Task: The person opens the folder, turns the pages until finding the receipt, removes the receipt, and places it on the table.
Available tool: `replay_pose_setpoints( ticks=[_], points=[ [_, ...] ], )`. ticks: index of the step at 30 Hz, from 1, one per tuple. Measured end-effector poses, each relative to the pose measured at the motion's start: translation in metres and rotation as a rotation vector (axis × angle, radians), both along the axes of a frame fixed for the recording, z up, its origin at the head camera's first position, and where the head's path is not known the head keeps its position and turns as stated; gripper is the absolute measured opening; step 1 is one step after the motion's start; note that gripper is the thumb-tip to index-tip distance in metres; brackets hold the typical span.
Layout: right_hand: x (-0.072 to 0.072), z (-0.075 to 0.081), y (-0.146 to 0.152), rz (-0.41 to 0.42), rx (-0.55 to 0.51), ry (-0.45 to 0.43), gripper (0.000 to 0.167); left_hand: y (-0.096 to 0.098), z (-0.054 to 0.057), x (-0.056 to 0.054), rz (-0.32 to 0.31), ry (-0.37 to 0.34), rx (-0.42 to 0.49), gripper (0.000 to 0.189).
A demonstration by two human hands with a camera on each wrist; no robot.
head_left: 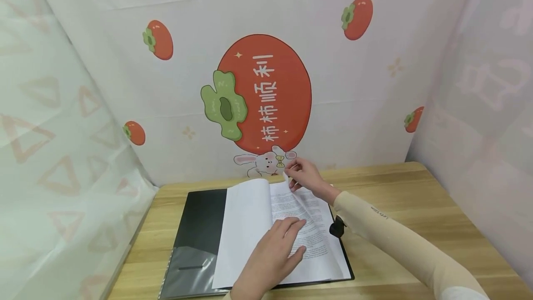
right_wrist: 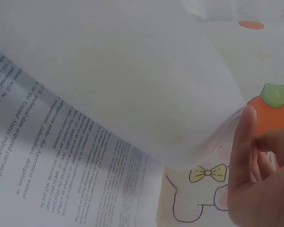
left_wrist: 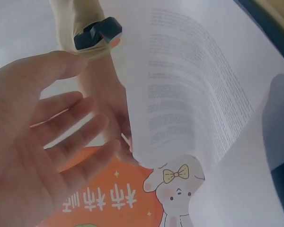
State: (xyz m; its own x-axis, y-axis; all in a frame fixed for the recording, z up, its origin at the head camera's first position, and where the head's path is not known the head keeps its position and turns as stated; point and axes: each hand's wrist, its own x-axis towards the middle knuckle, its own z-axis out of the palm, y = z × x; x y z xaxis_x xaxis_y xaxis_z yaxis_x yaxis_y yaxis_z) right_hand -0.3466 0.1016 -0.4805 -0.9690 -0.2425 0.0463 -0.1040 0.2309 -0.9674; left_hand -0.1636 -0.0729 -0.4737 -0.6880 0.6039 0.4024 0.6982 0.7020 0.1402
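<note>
A black folder [head_left: 204, 214] lies open on the table, holding a stack of printed paper. My right hand [head_left: 306, 177] pinches the far right corner of a printed sheet [head_left: 287, 205] between thumb and fingers, and that edge is lifted and curling. In the right wrist view the raised sheet [right_wrist: 123, 85] shows its pale underside, with text on the page [right_wrist: 85, 179] below. My left hand [head_left: 272, 251] is over the lower part of the printed sheet, fingers spread and relaxed. Turned-over pages [head_left: 243, 230] show a blank white side to its left.
A clear pocket [head_left: 189, 270] with a dark slot covers the lower left of the folder. The wooden table [head_left: 387, 189] ends at a white cloth backdrop [head_left: 183, 87] printed with persimmons and a rabbit. Cloth hangs at both sides. A black device [head_left: 337, 227] sits at my right wrist.
</note>
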Motion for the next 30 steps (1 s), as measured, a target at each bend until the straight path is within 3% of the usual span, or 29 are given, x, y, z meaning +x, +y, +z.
replay_pose_setpoints(
  ticks=[5, 11, 18, 22, 30],
  points=[
    [0.001, 0.001, -0.002, 0.013, -0.032, -0.031, 0.022, 0.009, -0.002, 0.001, -0.060, 0.062, 0.004, 0.056],
    [-0.003, 0.003, -0.006, 0.014, -0.051, -0.059, 0.022, 0.016, -0.002, 0.004, -0.069, 0.056, -0.041, 0.059],
    [-0.004, 0.006, -0.010, 0.021, -0.034, -0.091, 0.024, 0.019, -0.005, 0.004, -0.088, 0.106, -0.069, 0.061],
    [-0.005, 0.006, -0.012, 0.027, -0.048, -0.090, 0.023, 0.020, -0.004, 0.000, -0.114, 0.086, -0.069, 0.061],
    [-0.005, 0.006, -0.018, 0.060, -0.063, -0.098, 0.021, 0.021, -0.006, -0.004, -0.163, 0.006, -0.043, 0.045]
  ],
)
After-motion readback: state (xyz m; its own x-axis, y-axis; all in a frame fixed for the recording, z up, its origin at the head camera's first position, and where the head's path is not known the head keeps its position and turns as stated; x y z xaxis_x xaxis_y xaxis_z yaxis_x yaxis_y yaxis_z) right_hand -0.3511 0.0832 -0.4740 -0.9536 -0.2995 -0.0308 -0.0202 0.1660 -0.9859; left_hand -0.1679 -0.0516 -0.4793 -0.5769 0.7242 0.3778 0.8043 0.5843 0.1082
